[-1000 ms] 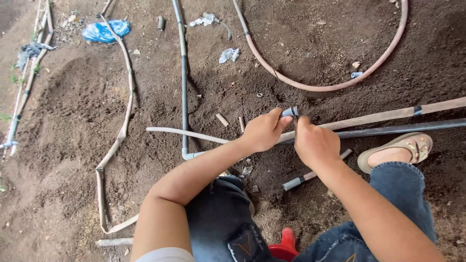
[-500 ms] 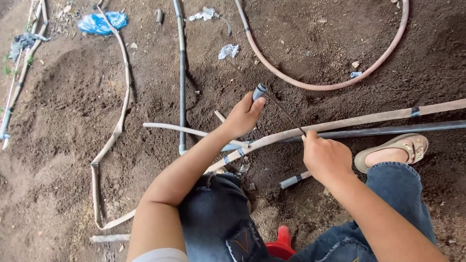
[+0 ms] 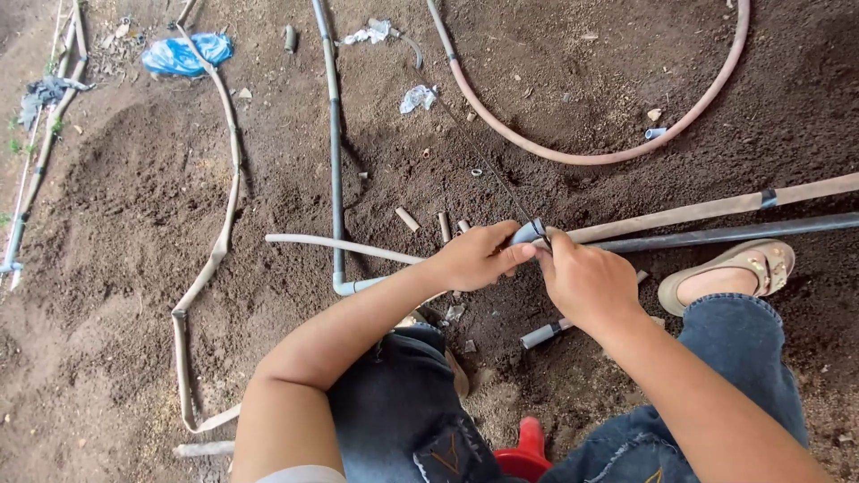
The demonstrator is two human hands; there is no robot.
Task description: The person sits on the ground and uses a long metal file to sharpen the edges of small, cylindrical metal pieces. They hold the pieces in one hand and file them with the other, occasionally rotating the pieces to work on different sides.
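Note:
My left hand (image 3: 479,257) grips a small grey pipe fitting (image 3: 528,233) just above the soil. My right hand (image 3: 586,284) meets it from the right, fingertips pinched at the fitting's end on a thin dark strand (image 3: 488,165) that runs up and to the left across the dirt. A long tan pipe (image 3: 698,213) reaches right from the fitting, and a dark pipe (image 3: 734,234) lies beside it. The hands touch each other over my knees.
A grey pipe (image 3: 335,161) ends in an elbow by my left forearm, crossed by a white curved tube (image 3: 340,243). A pinkish hose loop (image 3: 573,159), a flat tan hose (image 3: 224,197), a blue bag (image 3: 183,52), a short pipe stub (image 3: 541,335), my sandalled foot (image 3: 725,273) and a red object (image 3: 523,452) lie around.
Half a second ago my left hand had lifted the fitting away up and left, stretching the strand. It has come back to the right hand at the tan pipe's end.

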